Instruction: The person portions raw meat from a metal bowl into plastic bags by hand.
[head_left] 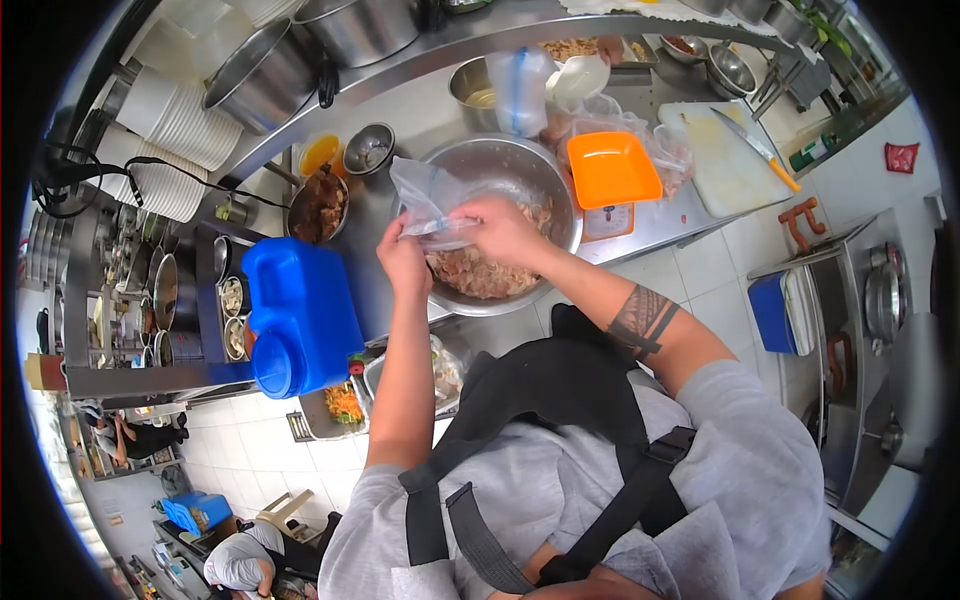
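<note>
Both the left hand (405,258) and right hand (497,232) are pinching a plastic bag (428,190) over a steel bowl's (465,163) ten-o'clock side, fingertips partly hidden.

From where I stood, the folds of the plastic bag (428,196) hid just how the left hand (404,262) and right hand (503,232) gripped it. Those hands and the bag covered part of the mix (485,275) in the steel bowl (567,188). The orange tray (614,165) covered most of the scale (608,221), its markings too small to read. The bottom edge cut off a bent-over person (243,560); past the shelf (440,47), only part of another person's hand (609,48) showed.
</note>
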